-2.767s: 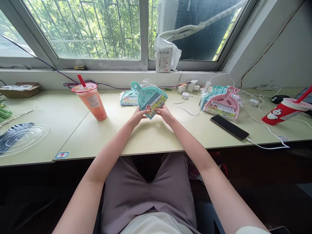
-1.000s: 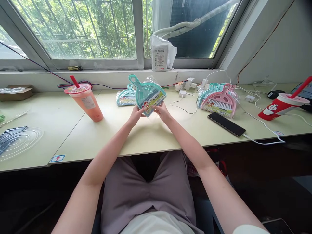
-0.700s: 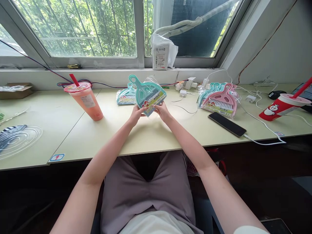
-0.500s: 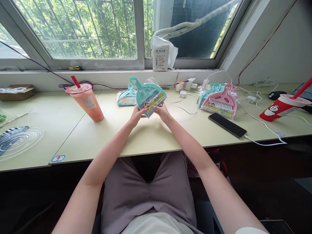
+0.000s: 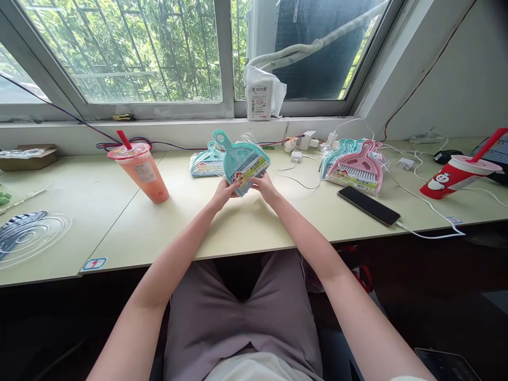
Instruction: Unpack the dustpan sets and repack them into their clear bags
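Between my two hands is a teal mini dustpan and brush set (image 5: 243,157) in clear plastic wrap, tilted, its handle pointing up and left. My left hand (image 5: 225,193) grips its lower left corner, and my right hand (image 5: 265,186) its lower right edge. Both sets of fingers are closed on the package. Behind it, on the table, lies another wrapped teal dustpan set (image 5: 208,161). Off to the right rests a group of wrapped dustpan sets, a pink dustpan set (image 5: 357,168) in front and teal dustpans (image 5: 346,146) behind.
An orange drink cup (image 5: 143,172) with a red straw stands left of my hands. A phone (image 5: 369,205) on a white cable lies right, near a red cup (image 5: 456,177). Chargers (image 5: 307,140) and wires run along the back. Far left are clear round plastic (image 5: 37,238) and a cardboard box (image 5: 29,157).
The view has tilted slightly, so the scene sits a little lower. Both hands keep hold of the teal dustpan set in nearly the same pose.
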`<state>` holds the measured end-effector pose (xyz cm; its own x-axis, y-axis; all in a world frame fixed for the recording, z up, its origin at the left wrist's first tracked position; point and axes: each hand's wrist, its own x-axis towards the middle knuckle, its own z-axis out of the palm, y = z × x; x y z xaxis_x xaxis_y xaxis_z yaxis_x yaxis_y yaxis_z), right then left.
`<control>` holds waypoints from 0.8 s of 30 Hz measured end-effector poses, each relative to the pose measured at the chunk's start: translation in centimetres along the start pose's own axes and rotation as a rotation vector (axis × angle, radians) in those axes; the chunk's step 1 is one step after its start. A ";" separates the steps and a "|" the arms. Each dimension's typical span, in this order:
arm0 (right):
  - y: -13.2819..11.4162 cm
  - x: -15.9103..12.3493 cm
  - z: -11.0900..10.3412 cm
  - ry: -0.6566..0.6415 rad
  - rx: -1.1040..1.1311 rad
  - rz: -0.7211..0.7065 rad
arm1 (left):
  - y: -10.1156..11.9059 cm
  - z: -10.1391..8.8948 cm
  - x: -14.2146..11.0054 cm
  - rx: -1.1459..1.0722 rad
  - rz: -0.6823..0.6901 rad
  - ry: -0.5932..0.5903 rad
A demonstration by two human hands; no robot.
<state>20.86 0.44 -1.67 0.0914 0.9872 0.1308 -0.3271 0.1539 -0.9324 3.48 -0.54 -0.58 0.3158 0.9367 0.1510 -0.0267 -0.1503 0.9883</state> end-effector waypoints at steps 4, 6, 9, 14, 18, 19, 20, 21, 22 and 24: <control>0.0 0.0 0.0 0.005 -0.017 0.003 | 0.0 0.0 -0.1 -0.007 0.006 -0.017; 0.0 0.0 0.0 -0.001 -0.022 0.001 | 0.0 0.0 -0.2 -0.005 0.006 -0.030; -0.2 -0.1 -0.1 -0.015 -0.023 -0.006 | 0.0 0.0 -0.3 0.000 0.012 -0.041; -0.3 -0.2 -0.2 -0.031 -0.004 -0.014 | 0.1 0.1 -0.4 0.009 0.022 -0.027; -0.4 -0.4 -0.1 -0.054 0.008 -0.008 | 0.4 0.2 -0.5 -0.012 0.023 -0.026; -0.5 -0.5 0.0 -0.063 0.010 -0.009 | 0.5 0.3 -0.5 -0.019 0.027 -0.031; -0.6 -0.6 0.0 -0.074 0.013 -0.014 | 0.7 0.3 -0.6 -0.026 0.031 -0.041; -0.7 -0.7 0.1 -0.085 0.015 -0.024 | 0.8 0.4 -0.7 -0.031 0.033 -0.054; -0.8 -0.8 0.1 -0.094 0.017 -0.034 | 0.9 0.5 -0.8 -0.036 0.033 -0.067; -1.1 -0.9 0.1 -0.111 0.015 -0.050 | 1.0 0.6 -0.9 -0.046 0.028 -0.087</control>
<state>21.07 -0.63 -0.79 0.0037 0.9767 0.2145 -0.3384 0.2030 -0.9188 3.78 -1.74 0.31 0.3952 0.9012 0.1779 -0.0797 -0.1593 0.9840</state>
